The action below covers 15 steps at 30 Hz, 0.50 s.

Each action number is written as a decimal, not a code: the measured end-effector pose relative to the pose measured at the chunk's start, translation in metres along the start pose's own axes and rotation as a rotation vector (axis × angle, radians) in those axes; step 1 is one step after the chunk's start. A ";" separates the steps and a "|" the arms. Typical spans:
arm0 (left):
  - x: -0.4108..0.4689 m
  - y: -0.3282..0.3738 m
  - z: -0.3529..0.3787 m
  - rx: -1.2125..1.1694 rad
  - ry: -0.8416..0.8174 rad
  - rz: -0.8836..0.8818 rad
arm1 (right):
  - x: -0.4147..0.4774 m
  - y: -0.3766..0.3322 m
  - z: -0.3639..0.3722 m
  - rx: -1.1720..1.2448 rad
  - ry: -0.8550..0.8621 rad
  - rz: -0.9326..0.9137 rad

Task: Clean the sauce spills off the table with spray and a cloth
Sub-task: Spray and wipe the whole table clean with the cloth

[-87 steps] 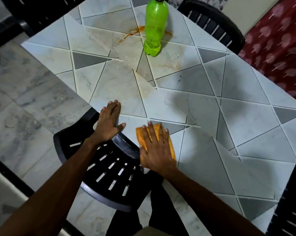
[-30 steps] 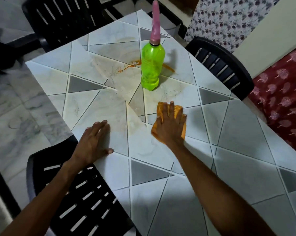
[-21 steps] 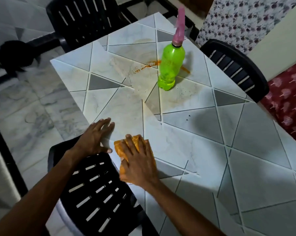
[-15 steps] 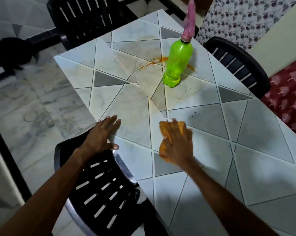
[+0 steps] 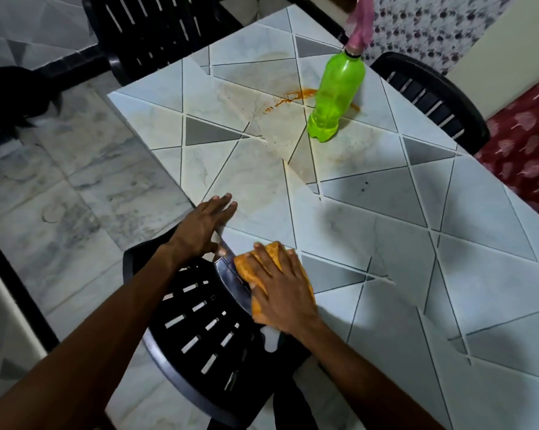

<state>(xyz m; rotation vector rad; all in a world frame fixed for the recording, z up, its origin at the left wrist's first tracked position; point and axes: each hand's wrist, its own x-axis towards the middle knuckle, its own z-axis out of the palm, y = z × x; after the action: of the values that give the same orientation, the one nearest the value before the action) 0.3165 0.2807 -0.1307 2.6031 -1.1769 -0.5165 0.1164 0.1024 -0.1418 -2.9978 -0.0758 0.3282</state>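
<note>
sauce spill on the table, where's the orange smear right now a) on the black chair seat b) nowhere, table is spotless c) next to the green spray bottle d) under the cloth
c: the orange smear lies beside the green spray bottle at the far end, well apart from the cloth under the right hand.

The spray bottle [image 5: 335,97] stands on the table's [image 5: 448,259] far end, beside the sauce spill [image 5: 288,99], well beyond the cloth [image 5: 271,259].

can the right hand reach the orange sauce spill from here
Probably yes: only bare tiled tabletop lies between the right hand and the orange sauce spill, though the green plastic spray bottle stands against it.
</note>
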 end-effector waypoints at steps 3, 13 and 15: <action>-0.002 0.009 -0.001 -0.010 0.014 -0.020 | -0.034 0.029 0.003 0.065 -0.007 0.122; 0.002 0.010 0.001 -0.065 -0.015 -0.104 | 0.078 0.006 -0.013 0.092 0.054 0.297; 0.002 0.010 -0.003 -0.126 -0.034 -0.126 | 0.047 -0.007 -0.006 0.037 0.003 0.134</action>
<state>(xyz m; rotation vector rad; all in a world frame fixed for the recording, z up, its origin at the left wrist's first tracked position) 0.3116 0.2731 -0.1247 2.5798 -0.9615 -0.6415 0.1632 0.1111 -0.1446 -2.9731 0.1302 0.3347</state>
